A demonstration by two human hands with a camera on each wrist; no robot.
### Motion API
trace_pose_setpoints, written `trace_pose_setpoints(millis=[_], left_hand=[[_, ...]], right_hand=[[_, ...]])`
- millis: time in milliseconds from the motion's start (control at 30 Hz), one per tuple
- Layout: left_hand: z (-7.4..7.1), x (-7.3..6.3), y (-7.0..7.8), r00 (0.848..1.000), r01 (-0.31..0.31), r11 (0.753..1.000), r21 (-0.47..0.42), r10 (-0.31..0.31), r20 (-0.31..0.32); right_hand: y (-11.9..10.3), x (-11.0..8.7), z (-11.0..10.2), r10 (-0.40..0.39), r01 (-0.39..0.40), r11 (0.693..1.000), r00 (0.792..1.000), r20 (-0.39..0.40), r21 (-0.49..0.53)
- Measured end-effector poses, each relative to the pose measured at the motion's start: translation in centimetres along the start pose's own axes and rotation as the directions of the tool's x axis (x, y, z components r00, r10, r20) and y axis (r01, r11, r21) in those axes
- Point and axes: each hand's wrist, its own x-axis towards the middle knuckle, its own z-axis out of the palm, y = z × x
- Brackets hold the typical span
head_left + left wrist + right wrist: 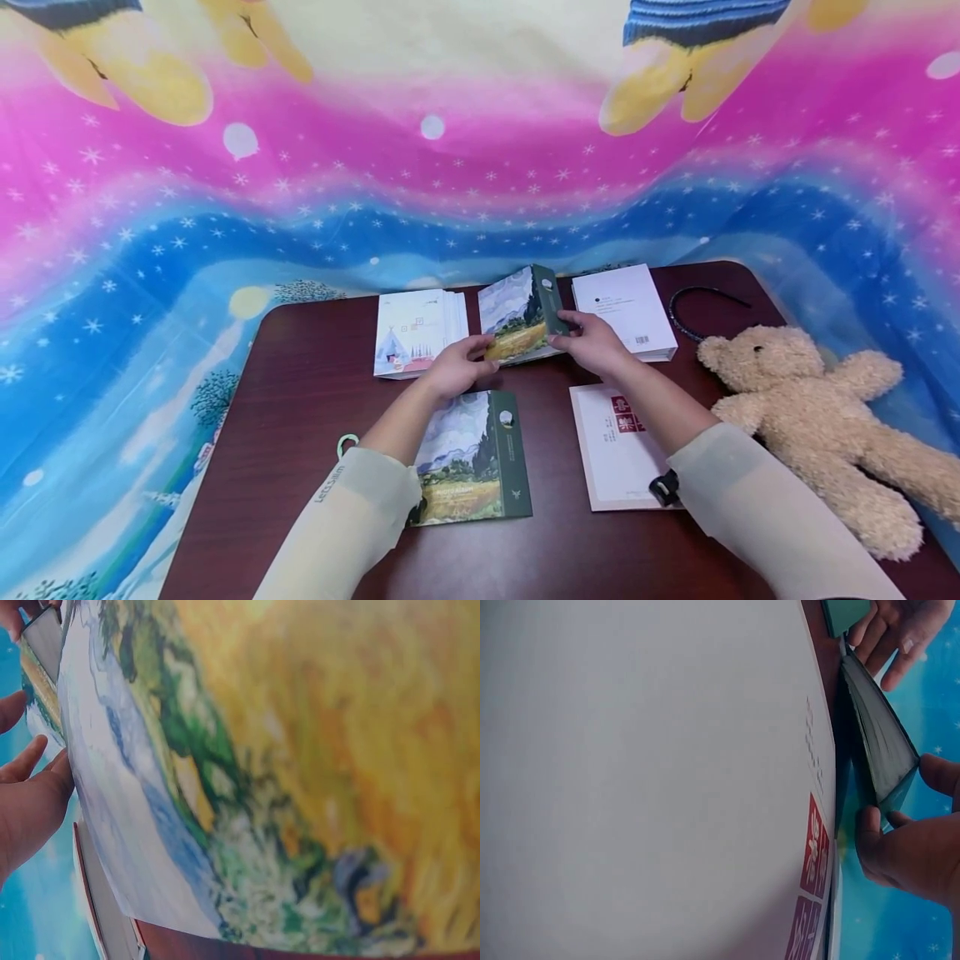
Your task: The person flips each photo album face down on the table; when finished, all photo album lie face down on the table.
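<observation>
A photo album [517, 312] with a painted landscape cover and green spine stands tilted at the back middle of the table. My right hand [596, 342] grips its spine side; in the right wrist view, thumb and fingers [868, 825] close on the lower corner, page edges showing. My left hand [457, 364] is at the album's lower left corner, its fingers fairly straight and spread in the right wrist view. A matching album [468, 454] lies flat nearer me, partly under my left forearm, and fills much of the left wrist view.
A white album with a tent drawing [412, 333] lies left, another white album [626, 312] right. A pale book with red characters [600, 450] is under my right forearm. At right are a black headband [678, 312] and a teddy bear [810, 417]. A green ring [347, 443] shows beside my left sleeve.
</observation>
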Motion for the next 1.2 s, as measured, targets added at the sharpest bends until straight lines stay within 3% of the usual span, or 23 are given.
trace_pose_setpoints(millis=[867, 1200], left_hand=[[-0.43, -0.45, -0.12, 1.0, -0.021, 1.0, -0.009, 0.021, 0.012], [-0.49, -0.74, 0.22, 1.0, -0.015, 0.996, -0.084, 0.017, 0.021]], right_hand=[[0.6, 0.5, 0.51, -0.007, 0.017, 0.987, 0.998, 0.059, -0.163], [0.5, 0.67, 0.2, -0.018, 0.026, 0.996, 0.996, 0.088, -0.087]])
